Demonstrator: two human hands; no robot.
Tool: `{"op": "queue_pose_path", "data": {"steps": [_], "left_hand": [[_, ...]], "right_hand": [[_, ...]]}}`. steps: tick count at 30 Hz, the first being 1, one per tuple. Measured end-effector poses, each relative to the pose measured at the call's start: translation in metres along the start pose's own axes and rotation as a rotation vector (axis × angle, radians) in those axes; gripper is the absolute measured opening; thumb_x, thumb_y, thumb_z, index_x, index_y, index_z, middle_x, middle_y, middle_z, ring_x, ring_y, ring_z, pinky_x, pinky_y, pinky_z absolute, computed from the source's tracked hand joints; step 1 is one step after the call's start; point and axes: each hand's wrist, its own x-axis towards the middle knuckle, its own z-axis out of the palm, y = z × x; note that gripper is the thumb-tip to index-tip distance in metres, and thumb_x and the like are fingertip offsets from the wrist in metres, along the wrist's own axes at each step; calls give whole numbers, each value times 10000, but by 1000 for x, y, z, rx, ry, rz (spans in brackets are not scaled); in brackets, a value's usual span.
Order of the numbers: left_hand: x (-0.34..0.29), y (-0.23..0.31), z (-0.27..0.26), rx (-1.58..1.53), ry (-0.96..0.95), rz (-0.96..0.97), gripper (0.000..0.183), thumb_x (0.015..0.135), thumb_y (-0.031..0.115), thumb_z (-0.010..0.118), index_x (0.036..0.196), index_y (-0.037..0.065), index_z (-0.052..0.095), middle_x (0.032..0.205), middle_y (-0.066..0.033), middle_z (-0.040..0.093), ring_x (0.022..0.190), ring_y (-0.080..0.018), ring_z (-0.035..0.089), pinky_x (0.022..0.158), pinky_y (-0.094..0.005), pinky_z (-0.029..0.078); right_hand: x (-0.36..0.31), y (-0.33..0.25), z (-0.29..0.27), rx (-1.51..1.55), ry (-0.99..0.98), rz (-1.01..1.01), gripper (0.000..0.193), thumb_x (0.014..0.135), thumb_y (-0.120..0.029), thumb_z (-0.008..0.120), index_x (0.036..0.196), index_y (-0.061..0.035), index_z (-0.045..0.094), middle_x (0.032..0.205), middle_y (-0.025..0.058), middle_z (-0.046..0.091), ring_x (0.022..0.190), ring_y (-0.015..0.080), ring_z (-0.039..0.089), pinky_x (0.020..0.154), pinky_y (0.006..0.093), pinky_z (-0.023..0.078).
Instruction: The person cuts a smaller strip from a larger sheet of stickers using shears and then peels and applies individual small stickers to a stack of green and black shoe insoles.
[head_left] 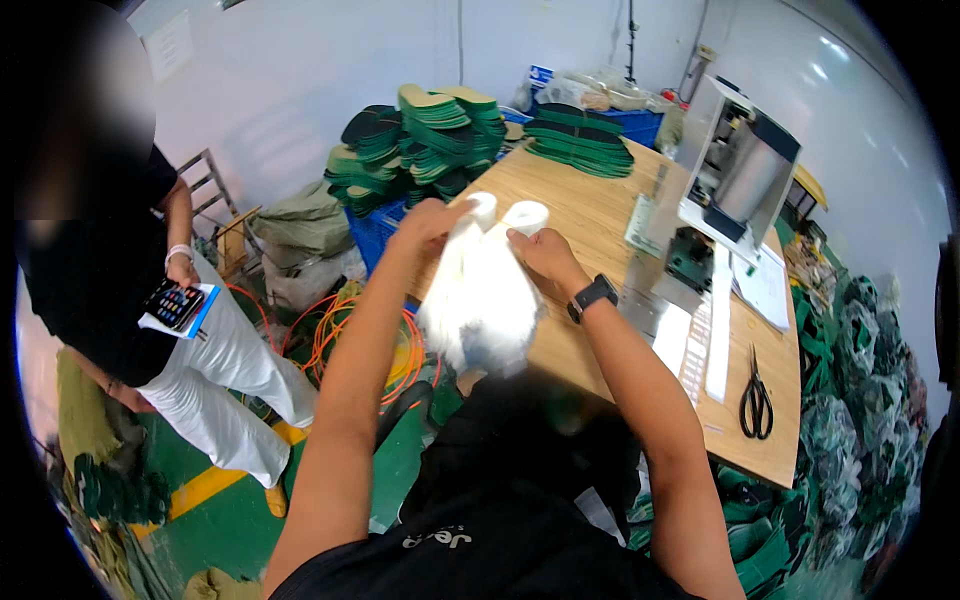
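Over the near left edge of the wooden table (590, 225), a bundle of thin white sheet material (480, 290) hangs down between my arms. Its upper end forms two rolled tubes with round openings; I cannot tell whether it is plastic film or cloth. My left hand (432, 222) is closed on the left rolled part. The right one is gripped by my right hand (543, 254), its thumb and fingers pressed on the side. A dark watch (594, 298) is on my right wrist. The lower end of the bundle is blurred.
A bench machine (740, 170) stands at the table's right, with black-handled scissors (757, 400) nearer me. Green insole stacks (435, 135) fill a blue crate beyond my left hand; more insoles (577, 140) lie on the table. A person (110, 250) holding a phone stands at left, near orange hoses (345, 340).
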Motion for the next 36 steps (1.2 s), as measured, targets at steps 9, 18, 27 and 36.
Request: {"op": "queue_pose_path", "data": {"steps": [9, 18, 27, 36], "left_hand": [[-1, -1, 46, 298, 209, 198, 598, 753, 473, 630, 919, -101, 653, 981, -294, 635, 926, -366, 640, 799, -410, 500], [-81, 23, 52, -15, 411, 533, 325, 872, 302, 579, 913, -13, 647, 733, -196, 637, 619, -289, 575, 596, -367, 446], [-225, 158, 73, -341, 98, 669, 435, 985, 307, 392, 1003, -57, 631, 813, -207, 610, 732, -291, 584, 700, -369, 452], [-309, 228, 128, -398, -138, 1377, 362, 806, 42, 541, 1167, 8, 545, 1050, -171, 556, 893, -331, 586, 817, -425, 470]], "right_hand": [[31, -4, 41, 42, -115, 125, 780, 818, -611, 502, 1050, 125, 617, 1023, 318, 626, 1014, 394, 615, 850, 410, 472], [-67, -54, 28, 344, 256, -240, 540, 883, -509, 512, 1023, -6, 647, 883, 259, 650, 873, 418, 621, 770, 465, 467], [-189, -66, -50, 581, 763, -257, 521, 724, -272, 774, 1068, 33, 530, 953, 193, 614, 910, 289, 612, 784, 403, 477], [-330, -27, -178, 495, 1083, -253, 322, 890, -168, 564, 1132, 42, 531, 1027, 120, 616, 879, 174, 611, 748, 307, 516]]}}
